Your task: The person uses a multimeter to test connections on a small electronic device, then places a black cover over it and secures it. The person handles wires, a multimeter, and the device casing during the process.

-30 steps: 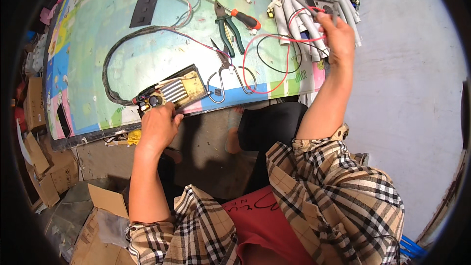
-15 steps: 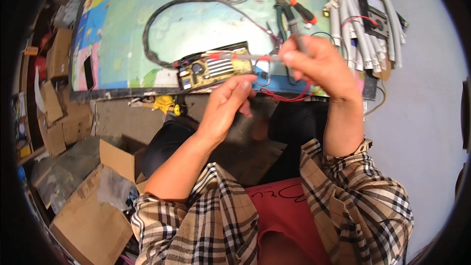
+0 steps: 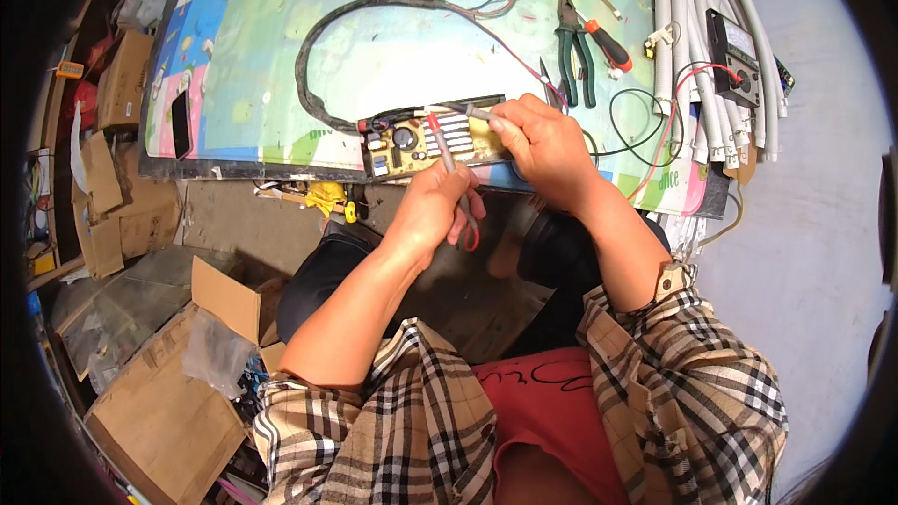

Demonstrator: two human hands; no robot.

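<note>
So, the circuit board (image 3: 404,158) lies lengthwise left-to-right in a black case (image 3: 489,100) by the table (image 3: 238,84) edge. The left hand (image 3: 427,210) grips a red-tipped probe (image 3: 441,143), pointing away; the right hand (image 3: 547,145) pinches a grey probe (image 3: 479,113).

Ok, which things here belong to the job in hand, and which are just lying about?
Apparently in use:
- red-tipped probe, in the left hand
- second probe, in the right hand
- circuit board
- meter, red lead plugged in

Apparently lying about:
- green-handled pliers
- screwdriver
- pale tubes
- open carton
</note>
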